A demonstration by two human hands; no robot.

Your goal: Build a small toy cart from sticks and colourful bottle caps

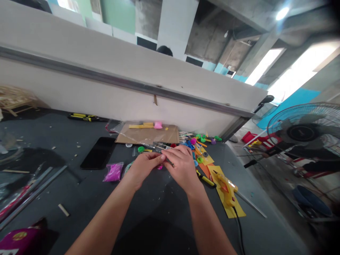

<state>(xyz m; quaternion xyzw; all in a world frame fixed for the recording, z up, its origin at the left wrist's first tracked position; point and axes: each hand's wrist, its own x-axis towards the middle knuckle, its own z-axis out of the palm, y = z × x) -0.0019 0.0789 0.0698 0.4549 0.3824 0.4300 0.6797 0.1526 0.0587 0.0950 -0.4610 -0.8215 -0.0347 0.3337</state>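
My left hand [146, 165] and my right hand [180, 163] meet above the dark table, fingertips pinched together. A small bright-pink piece [159, 167] shows just under the fingertips; the fingers cover most of it, and its kind is unclear. Left of my left hand lies a clear bag of magenta material [113, 172]. Beyond the hands are a green round lump [141, 149] and a cardboard sheet [148, 137] with a pink lump [158, 125] on it. Several colourful small pieces [198, 141] crowd the table by my right hand.
A yellow glue gun [225, 187] rests on a yellow sheet [240, 211], its cord running to the front edge. A yellow-black cutter [206, 179] lies nearby. At left are a black phone [98, 153] and metal rods [34, 193]. A fan [302, 132] stands right.
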